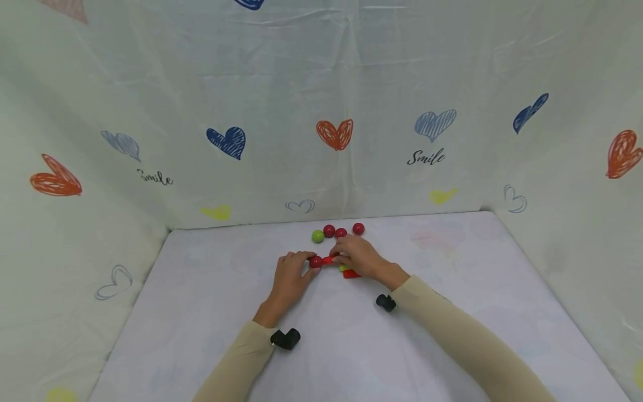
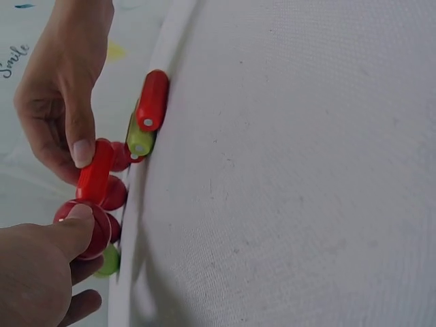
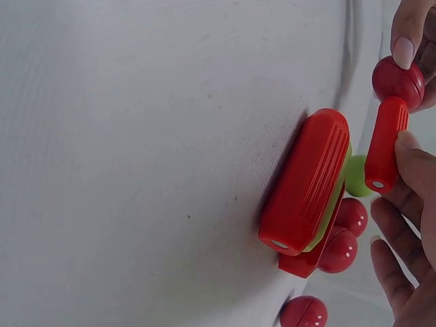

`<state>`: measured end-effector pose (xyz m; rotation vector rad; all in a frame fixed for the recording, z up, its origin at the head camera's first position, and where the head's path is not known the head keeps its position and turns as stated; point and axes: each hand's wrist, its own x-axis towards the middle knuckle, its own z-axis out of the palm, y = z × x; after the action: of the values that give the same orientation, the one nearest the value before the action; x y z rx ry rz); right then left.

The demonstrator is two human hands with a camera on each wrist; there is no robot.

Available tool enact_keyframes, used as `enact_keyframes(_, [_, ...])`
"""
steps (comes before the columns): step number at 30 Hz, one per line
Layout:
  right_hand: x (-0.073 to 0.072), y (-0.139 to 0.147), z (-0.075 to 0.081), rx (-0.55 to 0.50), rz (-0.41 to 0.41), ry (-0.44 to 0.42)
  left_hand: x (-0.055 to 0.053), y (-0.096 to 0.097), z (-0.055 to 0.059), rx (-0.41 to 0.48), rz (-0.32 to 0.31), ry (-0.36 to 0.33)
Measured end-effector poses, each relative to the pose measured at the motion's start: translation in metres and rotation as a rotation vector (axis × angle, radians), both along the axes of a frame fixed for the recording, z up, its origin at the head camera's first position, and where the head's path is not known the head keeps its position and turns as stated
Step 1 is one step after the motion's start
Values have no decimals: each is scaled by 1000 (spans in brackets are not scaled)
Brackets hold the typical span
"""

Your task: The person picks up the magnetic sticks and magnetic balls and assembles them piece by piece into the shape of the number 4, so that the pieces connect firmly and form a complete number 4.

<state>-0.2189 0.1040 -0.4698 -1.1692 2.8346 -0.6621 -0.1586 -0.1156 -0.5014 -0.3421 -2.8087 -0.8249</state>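
Observation:
My left hand (image 1: pixel 290 276) pinches a glossy red ball (image 1: pixel 315 262) between thumb and fingers. A short red ridged handle (image 3: pixel 387 144) is pinched in my right hand (image 1: pixel 363 258). One end of this handle meets the ball; whether the two are joined I cannot tell. Both are held just above the table in the wrist views. Beneath my right hand lie another red handle (image 3: pixel 306 184) and a green handle (image 2: pixel 139 139) side by side, with one more red handle (image 3: pixel 300 263) beyond them. Each visible handle end carries a small silvery disc.
Behind the hands, a green ball (image 1: pixel 317 236) stands beside a red ball (image 1: pixel 329 230), a second red ball (image 1: pixel 341 232) and a third red ball (image 1: pixel 358 229). They sit near the back edge of the white-covered table (image 1: pixel 201 290). A heart-printed curtain (image 1: pixel 281 89) hangs behind.

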Motion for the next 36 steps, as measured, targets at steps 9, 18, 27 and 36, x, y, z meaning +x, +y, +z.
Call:
enact_keyframes(9, [2, 0, -3, -24, 14, -15, 5, -1, 2, -2, -17, 20])
enact_keyframes(18, [0, 3, -4, -33, -31, -12, 9, -3, 3, -26, 1, 13])
enact_keyframes(27, [-13, 21, -4, 9, -270, 90, 11, -7, 3, -26, 25, -13])
enact_keyframes(36, [-29, 35, -11, 124, -348, 44, 11, -10, 2, -31, 39, -4])
